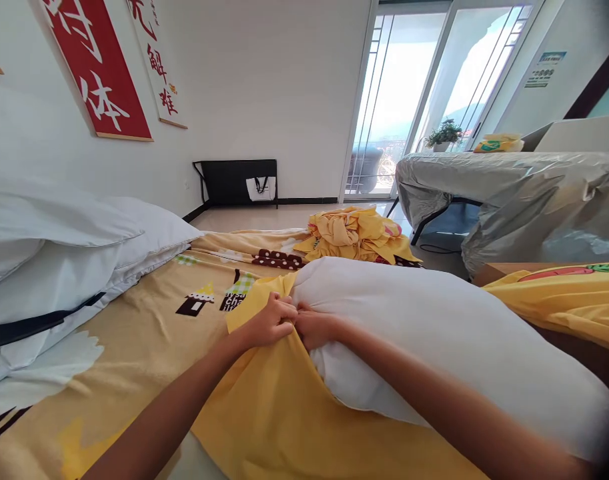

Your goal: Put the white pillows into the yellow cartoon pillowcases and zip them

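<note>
A large white pillow (pixel 434 333) lies across the bed in front of me, its near side covered by a yellow pillowcase (pixel 279 407). My left hand (pixel 269 321) is closed on the yellow fabric's edge at the pillow's far left corner. Pressed against it, my right hand (pixel 313 328) grips the same corner where fabric and pillow meet. Both forearms reach in from the bottom of the view.
The bed wears a tan patterned sheet (pixel 149 320). White pillows (pixel 59 247) are stacked at left by the wall. A heap of yellow fabric (pixel 357 235) lies at the bed's far end. A silver-covered table (pixel 509 183) stands at right, a black rack (pixel 237 181) by the far wall.
</note>
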`<state>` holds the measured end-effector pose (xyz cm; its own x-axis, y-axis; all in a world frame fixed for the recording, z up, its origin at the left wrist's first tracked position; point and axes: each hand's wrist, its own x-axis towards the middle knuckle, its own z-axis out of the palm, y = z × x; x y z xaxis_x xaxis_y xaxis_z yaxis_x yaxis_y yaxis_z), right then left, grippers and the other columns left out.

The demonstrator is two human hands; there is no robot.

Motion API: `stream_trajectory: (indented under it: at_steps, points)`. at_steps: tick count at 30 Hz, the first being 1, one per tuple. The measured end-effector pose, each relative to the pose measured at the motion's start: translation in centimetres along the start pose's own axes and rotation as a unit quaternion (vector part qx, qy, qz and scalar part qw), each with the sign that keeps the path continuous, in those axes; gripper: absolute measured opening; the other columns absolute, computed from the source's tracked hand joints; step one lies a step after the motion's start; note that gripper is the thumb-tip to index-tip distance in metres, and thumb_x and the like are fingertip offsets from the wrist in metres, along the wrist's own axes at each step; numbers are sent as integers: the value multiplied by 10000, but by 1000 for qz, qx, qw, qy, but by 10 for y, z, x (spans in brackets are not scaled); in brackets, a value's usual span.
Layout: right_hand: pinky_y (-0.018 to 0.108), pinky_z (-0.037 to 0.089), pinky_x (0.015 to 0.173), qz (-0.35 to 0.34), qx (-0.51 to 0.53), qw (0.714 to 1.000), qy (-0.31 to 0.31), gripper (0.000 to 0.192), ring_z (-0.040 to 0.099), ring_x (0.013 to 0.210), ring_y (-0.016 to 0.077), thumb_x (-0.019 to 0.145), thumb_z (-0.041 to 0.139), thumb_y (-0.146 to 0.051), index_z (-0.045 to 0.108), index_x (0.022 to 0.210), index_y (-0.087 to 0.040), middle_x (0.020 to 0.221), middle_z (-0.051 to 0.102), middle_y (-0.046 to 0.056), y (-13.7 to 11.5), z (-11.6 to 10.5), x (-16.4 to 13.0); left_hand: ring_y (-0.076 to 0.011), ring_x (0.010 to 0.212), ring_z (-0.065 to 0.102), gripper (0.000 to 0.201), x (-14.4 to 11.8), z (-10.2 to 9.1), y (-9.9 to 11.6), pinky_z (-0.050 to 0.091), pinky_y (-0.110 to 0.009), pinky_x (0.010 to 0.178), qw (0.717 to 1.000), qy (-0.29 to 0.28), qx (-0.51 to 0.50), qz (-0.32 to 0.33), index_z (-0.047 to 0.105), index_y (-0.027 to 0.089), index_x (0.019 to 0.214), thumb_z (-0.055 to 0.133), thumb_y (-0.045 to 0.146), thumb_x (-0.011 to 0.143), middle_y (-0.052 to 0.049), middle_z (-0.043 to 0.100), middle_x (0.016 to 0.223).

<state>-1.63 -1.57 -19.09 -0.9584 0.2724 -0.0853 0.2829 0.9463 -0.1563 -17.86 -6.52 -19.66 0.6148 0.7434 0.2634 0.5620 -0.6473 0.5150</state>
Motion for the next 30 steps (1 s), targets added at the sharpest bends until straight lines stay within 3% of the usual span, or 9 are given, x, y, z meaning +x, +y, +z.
stream_trajectory:
  at_steps: [3,6,10,14,17,19,24,27,30]
  points:
    - [487,262,1070,35,-5,999,41,456,500,1203,257,796,585,-274,568,1247,-205,1268,599,104,-19,-2,-43,-157,741,448,125,1,-1,-9,263,-347,827,1000,12,-11,-15,303,170,571,384,174,667,18,417,598]
    - [457,206,1101,79,-102,982,141,762,322,1361,269,777,595,-318,308,1455,-120,1461,394,161,-41,25,-97,-153,734,453,148,3,-3,-11,270,-341,828,1000,-6,13,-8,302,168,565,401,173,675,19,428,596]
    - [446,215,1068,118,-238,935,234,655,349,1337,270,793,527,-153,364,1426,-124,1437,428,159,-46,63,-115,-159,712,473,193,4,2,11,286,-355,846,992,-61,111,15,342,169,520,443,180,684,6,486,547]
    - [377,326,926,82,-139,974,162,464,556,1074,215,761,472,-62,608,1183,-198,1137,661,95,-24,27,-86,-205,684,510,222,-2,19,55,286,-422,886,955,-113,269,54,497,174,495,528,278,688,-50,565,527]
    - [295,358,769,84,-43,989,110,319,576,803,167,675,497,-57,702,882,-185,801,689,46,-4,-15,-66,-246,757,549,205,3,25,82,296,-425,877,947,-83,300,80,606,155,623,540,330,709,-93,634,643]
    - [254,353,665,103,17,990,98,205,514,656,131,643,504,-70,685,713,-140,650,642,29,7,-25,-56,-233,782,556,181,14,20,90,309,-393,844,957,-49,278,67,589,155,642,511,293,729,-93,648,713]
    - [199,392,568,72,94,992,33,138,522,604,112,624,539,-65,666,643,-114,635,647,-1,9,0,-55,-124,561,419,244,36,5,67,286,-360,824,980,-40,196,17,351,164,501,469,227,705,14,483,521]
    - [239,458,751,15,86,995,57,327,619,831,159,679,521,-75,709,928,-174,891,713,11,-11,16,-81,-115,589,400,209,28,2,34,277,-340,822,992,-27,119,-3,329,159,545,428,210,722,34,447,556]
    - [404,346,1011,74,-71,980,173,619,453,1256,243,745,468,-82,491,1345,-232,1366,521,99,-37,36,-117,-131,695,457,162,14,1,8,275,-325,831,998,-26,62,-7,362,162,598,411,189,750,34,474,636]
